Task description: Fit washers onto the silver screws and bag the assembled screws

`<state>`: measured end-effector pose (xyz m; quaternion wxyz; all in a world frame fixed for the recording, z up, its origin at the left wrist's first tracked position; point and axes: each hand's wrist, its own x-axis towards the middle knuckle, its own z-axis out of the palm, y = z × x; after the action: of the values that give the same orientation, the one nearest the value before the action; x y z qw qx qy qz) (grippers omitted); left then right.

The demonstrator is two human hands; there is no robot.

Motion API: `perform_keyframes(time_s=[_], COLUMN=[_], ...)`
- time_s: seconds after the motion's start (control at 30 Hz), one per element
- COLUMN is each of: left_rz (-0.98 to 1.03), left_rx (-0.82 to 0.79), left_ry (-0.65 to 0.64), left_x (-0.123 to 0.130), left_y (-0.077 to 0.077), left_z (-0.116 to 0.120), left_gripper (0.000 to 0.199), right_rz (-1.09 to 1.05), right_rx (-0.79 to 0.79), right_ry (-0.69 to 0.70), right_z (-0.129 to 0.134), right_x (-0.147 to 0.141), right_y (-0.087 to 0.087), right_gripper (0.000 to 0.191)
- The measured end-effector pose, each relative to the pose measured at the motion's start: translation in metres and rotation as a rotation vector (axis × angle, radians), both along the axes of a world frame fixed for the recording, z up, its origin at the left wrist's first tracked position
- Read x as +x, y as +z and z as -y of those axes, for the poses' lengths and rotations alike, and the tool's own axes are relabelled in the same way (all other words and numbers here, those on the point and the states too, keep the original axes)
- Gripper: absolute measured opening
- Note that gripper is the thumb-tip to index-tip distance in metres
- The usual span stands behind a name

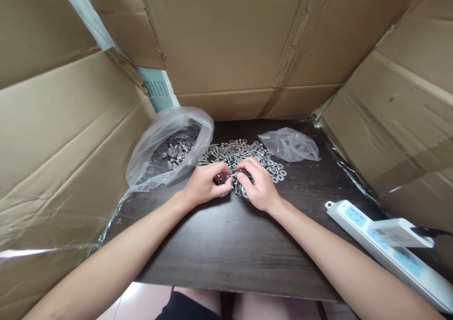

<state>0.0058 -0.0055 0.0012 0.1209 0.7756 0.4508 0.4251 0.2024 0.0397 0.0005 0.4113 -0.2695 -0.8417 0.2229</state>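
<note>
My left hand point(207, 182) and my right hand point(258, 183) meet over the near side of a pile of loose metal bolts, nuts and washers point(244, 152). Between their fingertips is a small bolt point(232, 174). The left thumb and fingers pinch one end of it, while the right thumb and forefinger close on the other end. Whether a nut or washer sits on that bolt is too small to tell. Part of the pile is hidden behind both hands.
To the left lies an open clear plastic bag point(141, 169) with more bolts point(179, 154) inside. A smaller clear bag point(292, 144) rests at the back right. A white power strip point(357, 225) with a plugged-in charger point(394, 232) lies right. Cardboard walls point(230, 37) enclose the dark table point(219, 249).
</note>
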Motion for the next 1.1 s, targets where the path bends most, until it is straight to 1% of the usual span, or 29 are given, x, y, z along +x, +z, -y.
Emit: perform_keyframes(time_s=[0.07,0.17,0.37,0.4,0.5,0.6,0.73,0.87,0.9,1.0,1.1], left_rz=[-0.001,-0.002,-0.002,-0.002,-0.006,-0.01,-0.01,-0.007,-0.002,0.013,0.02], left_rx=[-0.001,-0.005,-0.009,-0.008,-0.008,-0.008,-0.006,-0.002,0.001,0.003,0.001], left_ry=[-0.002,-0.008,-0.012,-0.01,0.004,0.008,-0.006,-0.003,0.0,0.002,-0.001], left_x=[0.0001,0.0008,0.0021,0.0018,0.0006,-0.0003,-0.0002,0.0007,0.0009,0.0014,0.0019], left_y=[0.0004,0.0006,0.0003,0.0002,0.0001,-0.0001,-0.0004,-0.0004,-0.0003,0.0001,0.0002], left_z=[0.0002,0.0005,0.0011,0.0011,0.0007,0.0004,0.0004,0.0004,0.0004,0.0002,-0.0001], left_gripper=[0.004,0.004,0.002,0.003,0.003,0.004,0.004,0.005,0.006,0.008,0.009], right_rz=[0.003,-0.002,0.019,0.02,0.005,-0.005,-0.009,0.025,0.028,0.021,0.016], right_rx=[0.006,0.01,-0.003,-0.007,-0.009,0.007,0.011,0.009,0.009,0.008,0.015], right_ry=[0.025,0.055,0.037,0.032,0.032,0.057,0.074,0.036,0.025,0.012,0.029], right_z=[0.0005,0.0012,0.001,0.0008,0.0007,0.0013,0.0016,0.0002,-0.0001,-0.0002,0.0005], right_x=[-0.0001,-0.0011,-0.0014,-0.0011,-0.0003,-0.0009,-0.0029,-0.0028,-0.0025,-0.0014,-0.0013], right_y=[0.0004,-0.0002,-0.0006,-0.0003,0.0004,-0.0002,-0.002,-0.0027,-0.0024,-0.0013,-0.0007], right_gripper=[0.007,0.007,0.021,0.019,0.007,0.01,0.006,0.022,0.024,0.014,0.005])
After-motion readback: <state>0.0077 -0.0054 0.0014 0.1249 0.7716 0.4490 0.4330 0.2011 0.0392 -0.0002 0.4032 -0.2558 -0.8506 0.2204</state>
